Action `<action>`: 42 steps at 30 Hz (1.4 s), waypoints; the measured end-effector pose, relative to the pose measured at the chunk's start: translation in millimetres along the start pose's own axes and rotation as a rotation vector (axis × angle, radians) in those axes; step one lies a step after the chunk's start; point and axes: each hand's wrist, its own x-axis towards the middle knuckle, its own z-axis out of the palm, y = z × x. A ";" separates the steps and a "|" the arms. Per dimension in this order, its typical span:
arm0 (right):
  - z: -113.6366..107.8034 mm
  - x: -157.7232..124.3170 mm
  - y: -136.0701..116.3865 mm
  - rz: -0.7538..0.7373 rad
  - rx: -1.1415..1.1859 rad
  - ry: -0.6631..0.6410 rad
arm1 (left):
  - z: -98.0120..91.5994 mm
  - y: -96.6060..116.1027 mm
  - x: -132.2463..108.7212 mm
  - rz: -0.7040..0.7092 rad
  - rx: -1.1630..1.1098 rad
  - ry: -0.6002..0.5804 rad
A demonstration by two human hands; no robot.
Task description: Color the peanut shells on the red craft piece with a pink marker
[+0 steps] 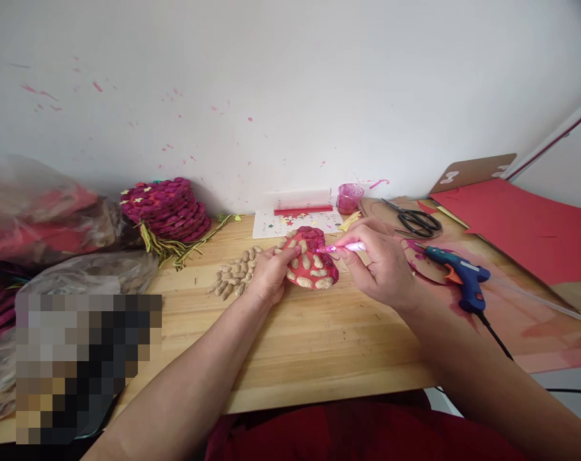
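Observation:
My left hand [272,272] grips the left side of a red disc [300,274] covered with peanuts in their shells, its thumb lying on top. Peanuts along the disc's far and right edges are coated magenta; others keep their tan colour. In my right hand [379,259] is a slim paintbrush [350,247] with a white and pink handle, pinched between thumb and fingers. Its magenta-stained tip meets the disc near the coated peanuts. Loose peanuts [235,272] lie on the wooden table just left of my left hand.
Behind the disc are a sheet with small stars [290,224] and a pink-stained cup [349,198]. Black scissors [418,222], a blue glue gun [470,282] and red paper [525,224] sit at right. Stacked magenta discs [168,208] and plastic bags [45,211] stand left.

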 end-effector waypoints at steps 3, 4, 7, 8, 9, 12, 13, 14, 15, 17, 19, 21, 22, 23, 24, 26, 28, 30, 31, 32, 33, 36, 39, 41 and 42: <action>-0.8 0.0 0.5 0.043 0.040 -0.002 | -0.7 -0.1 0.5 0.004 0.005 0.007; -0.6 0.1 0.5 0.047 0.054 -0.007 | -0.8 -0.2 0.4 0.004 0.009 0.008; -0.6 0.4 1.5 0.058 0.061 -0.026 | -0.2 -0.4 -0.4 0.009 0.021 0.011; -1.1 0.6 2.3 0.063 0.053 -0.027 | 0.3 -0.3 -0.8 0.011 0.021 0.013; -2.0 0.7 3.3 0.070 0.045 -0.022 | 0.7 0.0 -1.1 0.012 0.020 0.012; -5.0 1.2 6.5 0.094 0.050 0.002 | 1.6 0.9 -1.7 0.007 0.011 0.003; -5.6 1.5 7.3 0.099 0.065 0.012 | 1.6 1.1 -1.7 0.003 0.009 -0.001; -5.9 1.8 7.9 0.102 0.082 0.018 | 1.4 1.1 -1.5 -0.003 0.008 -0.004; -6.0 2.2 8.3 0.098 0.097 0.020 | 1.0 0.9 -1.3 -0.007 0.009 -0.005; -5.8 2.6 8.7 0.092 0.109 0.008 | -0.2 0.1 -0.4 -0.013 0.014 -0.003; -6.1 2.7 9.4 0.106 0.114 -0.010 | -1.3 -1.1 0.4 -0.013 0.019 -0.007; -7.4 2.3 10.5 0.136 0.123 0.004 | -1.9 -2.1 1.0 -0.010 0.019 -0.012; -8.2 2.1 11.1 0.151 0.131 0.024 | -1.8 -2.4 1.1 -0.012 0.019 -0.013; -9.0 1.9 11.5 0.164 0.140 0.040 | -1.6 -2.5 1.0 -0.010 0.013 -0.011; -9.6 1.9 11.8 0.176 0.153 0.042 | -1.1 -2.3 0.8 -0.013 0.003 -0.013; -10.0 1.9 11.9 0.185 0.170 0.004 | 0.1 -1.6 0.2 -0.019 -0.011 -0.026; -9.6 1.8 12.3 0.190 0.153 -0.008 | 1.2 -0.7 -0.6 -0.024 -0.012 -0.034; -9.2 1.2 14.1 0.213 0.127 0.032 | 1.5 -0.1 -0.9 -0.029 -0.014 -0.042; -9.1 0.7 15.6 0.229 0.131 0.054 | 1.5 0.0 -0.9 -0.033 -0.018 -0.048; -9.1 -0.1 17.4 0.245 0.148 0.067 | 1.3 0.1 -0.8 -0.036 -0.024 -0.055; -9.2 -0.9 19.2 0.258 0.175 0.069 | 1.1 0.0 -0.5 -0.040 -0.031 -0.062; -9.8 -2.9 23.8 0.296 0.248 0.058 | 0.8 -0.1 0.2 -0.051 -0.047 -0.070; -10.0 -3.2 24.9 0.309 0.259 0.007 | 1.6 -0.4 -0.6 -0.063 -0.048 -0.081; -10.1 -2.9 24.8 0.304 0.248 -0.024 | 2.3 -1.0 -1.8 -0.060 -0.045 -0.099; -10.2 -2.7 24.8 0.315 0.249 -0.016 | 2.6 -1.4 -2.2 -0.054 -0.042 -0.108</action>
